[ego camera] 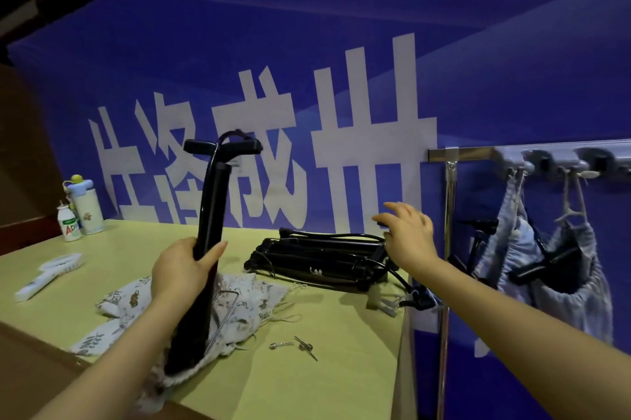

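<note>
Near-upright black pump (213, 201), handle uppermost, left hand (181, 269) fingers clamped round barrel, right hand (408, 235) fingers spread

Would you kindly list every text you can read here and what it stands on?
"AD", red, on the small white bottle; its other print is too blurred.
"片洛成世", uncertain, large white characters on the blue banner, bottoms hidden behind the table.

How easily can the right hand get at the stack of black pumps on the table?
Likely yes, easily: the right hand hovers open at the right end of the stack of black pumps, with nothing between them.
</note>
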Tool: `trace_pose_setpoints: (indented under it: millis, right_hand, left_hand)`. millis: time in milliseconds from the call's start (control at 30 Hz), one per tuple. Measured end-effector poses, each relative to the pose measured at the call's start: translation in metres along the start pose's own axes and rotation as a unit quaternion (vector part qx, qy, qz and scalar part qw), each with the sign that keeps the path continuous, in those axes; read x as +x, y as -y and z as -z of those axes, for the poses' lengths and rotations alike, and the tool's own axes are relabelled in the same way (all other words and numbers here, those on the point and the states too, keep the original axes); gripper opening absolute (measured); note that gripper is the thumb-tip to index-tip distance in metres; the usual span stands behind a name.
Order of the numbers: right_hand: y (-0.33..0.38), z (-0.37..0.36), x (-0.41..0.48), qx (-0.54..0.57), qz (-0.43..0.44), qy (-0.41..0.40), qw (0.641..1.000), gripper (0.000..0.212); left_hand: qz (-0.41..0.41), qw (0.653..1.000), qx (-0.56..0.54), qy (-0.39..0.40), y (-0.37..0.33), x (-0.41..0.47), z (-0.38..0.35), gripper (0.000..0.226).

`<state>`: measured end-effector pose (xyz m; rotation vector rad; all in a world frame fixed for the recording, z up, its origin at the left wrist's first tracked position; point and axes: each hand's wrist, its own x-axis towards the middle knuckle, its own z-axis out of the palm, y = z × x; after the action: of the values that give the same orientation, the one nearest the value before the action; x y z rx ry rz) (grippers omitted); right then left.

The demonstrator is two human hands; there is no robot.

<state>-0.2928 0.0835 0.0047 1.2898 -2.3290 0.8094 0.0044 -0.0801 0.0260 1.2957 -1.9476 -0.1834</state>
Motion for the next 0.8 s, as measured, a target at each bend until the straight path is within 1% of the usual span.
trace_pose_setpoints:
  millis: [133,267,400,500,633,733,800]
  right_hand:
    - [0.026,0.007,0.004,0.044,0.03,-0.022,0.998,0.038]
    - [0.059,0.009,0.005,0.085,0.049,0.012,0.995,0.036]
    - [0.089,0.006,-0.003,0.126,0.067,0.087,0.986,0.037]
    - [0.109,0.001,-0.013,0.163,0.078,0.141,0.973,0.034]
    - [0.153,-0.006,-0.031,0.231,0.127,0.21,0.942,0.031]
    - [0.189,-0.018,-0.046,0.238,0.169,0.277,0.915,0.035]
    - [0.211,-0.026,-0.055,0.234,0.171,0.301,0.908,0.038]
  left_hand:
    - [0.006,1.0,0.007,0.005,0.001,-0.001,-0.002,0.04]
    - [-0.012,1.0,0.013,0.005,-0.003,-0.007,-0.001,0.037]
    - [-0.001,1.0,-0.014,0.002,-0.01,-0.012,0.009,0.039]
    - [0.008,0.998,-0.06,0.003,-0.013,-0.017,0.024,0.037]
    - [0.008,0.992,-0.129,-0.006,-0.003,-0.024,0.053,0.04]
    - [0.019,0.984,-0.178,-0.014,0.005,-0.026,0.073,0.045]
    - [0.019,0.978,-0.208,-0.021,0.009,-0.029,0.087,0.047]
